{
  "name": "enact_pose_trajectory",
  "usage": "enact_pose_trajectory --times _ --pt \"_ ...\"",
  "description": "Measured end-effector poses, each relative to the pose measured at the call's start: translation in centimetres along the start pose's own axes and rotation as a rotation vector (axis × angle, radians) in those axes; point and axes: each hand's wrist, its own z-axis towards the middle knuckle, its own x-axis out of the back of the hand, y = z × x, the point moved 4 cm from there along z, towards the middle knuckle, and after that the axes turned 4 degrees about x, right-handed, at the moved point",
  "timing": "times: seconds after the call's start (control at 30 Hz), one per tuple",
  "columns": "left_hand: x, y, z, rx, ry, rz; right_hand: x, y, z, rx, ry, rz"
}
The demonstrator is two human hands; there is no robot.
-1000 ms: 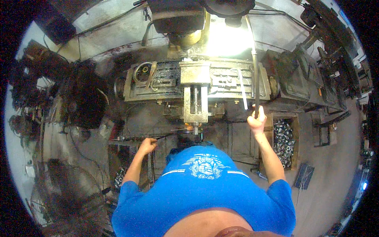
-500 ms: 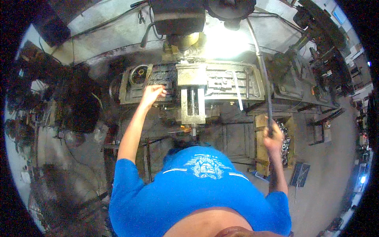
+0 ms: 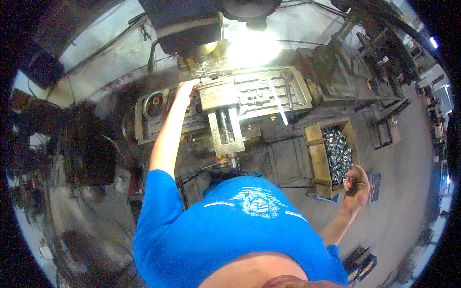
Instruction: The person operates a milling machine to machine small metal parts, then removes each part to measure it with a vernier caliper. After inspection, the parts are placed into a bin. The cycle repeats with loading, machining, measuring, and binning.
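I judge this a reach: left hand point(image 3: 188, 89) at the vise point(image 3: 218, 98), far centre.
Its grip I can't tell; right hand point(image 3: 356, 188), half-curled near the wooden box point(image 3: 317, 156), looks empty. Next probably needs a steady touch.

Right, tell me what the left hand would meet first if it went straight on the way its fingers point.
Most likely the left end of the metal vise: the left hand points at its upper left corner. Whether they touch is hard to tell from this one view.
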Motion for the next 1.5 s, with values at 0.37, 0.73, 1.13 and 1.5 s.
enact_pose_trajectory --times 0.37,0.73,1.13,1.5 --pt "2.1 1.2 -0.1 0.047 -0.053 -0.220 -1.4 2.6 0.1 -0.026 -0.007 -0.140" --pt "0.1 -2.1 -14.5 -0.150 -0.383 -0.153 -15.4 7.0 1.6 -0.066 -0.551 -0.441" --pt "-10.8 -7.8 -22.8 0.046 -0.660 -0.305 -21.4 10.5 -0.4 0.339 -0.695 -0.552" --pt "-15.7 -9.5 -25.7 0.252 -0.731 -0.317 -16.7 10.5 -1.1 0.342 -0.575 -0.695"
